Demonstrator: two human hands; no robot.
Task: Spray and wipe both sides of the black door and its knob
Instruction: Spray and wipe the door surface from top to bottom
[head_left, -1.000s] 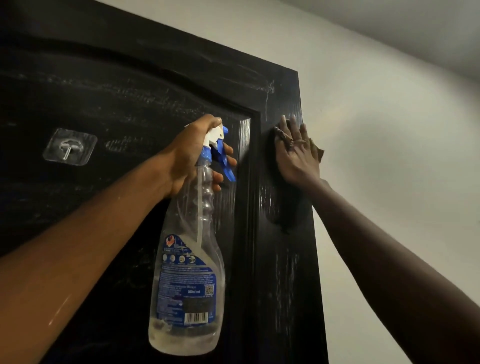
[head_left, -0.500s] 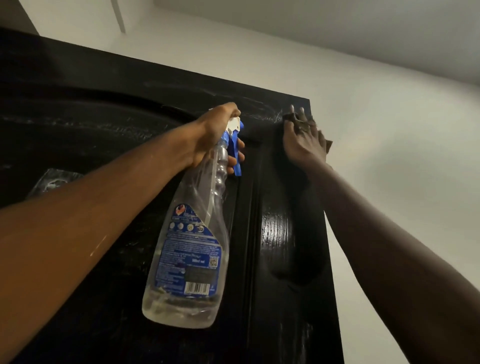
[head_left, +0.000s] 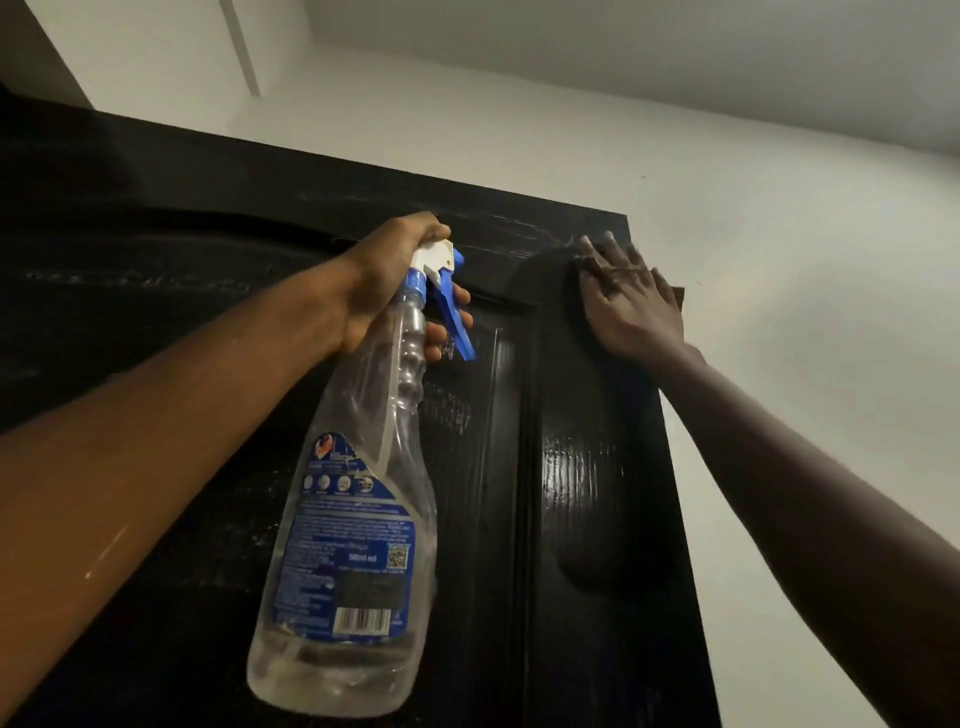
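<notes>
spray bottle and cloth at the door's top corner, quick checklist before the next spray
1. Left hand grips spray bottle neck: ok.
2. Liquid left, a little at the bottom: ok.
3. Right hand presses cloth flat on black door: ok.
4. Top rail free of streaks: not ok, white marks show.
5. Nozzle aimed at door: cannot tell.

Brown cloth (head_left: 674, 296) mostly hidden under right hand (head_left: 631, 306), door (head_left: 597, 493) cut off left and below, bottle label (head_left: 353, 551) print unreadable
</notes>
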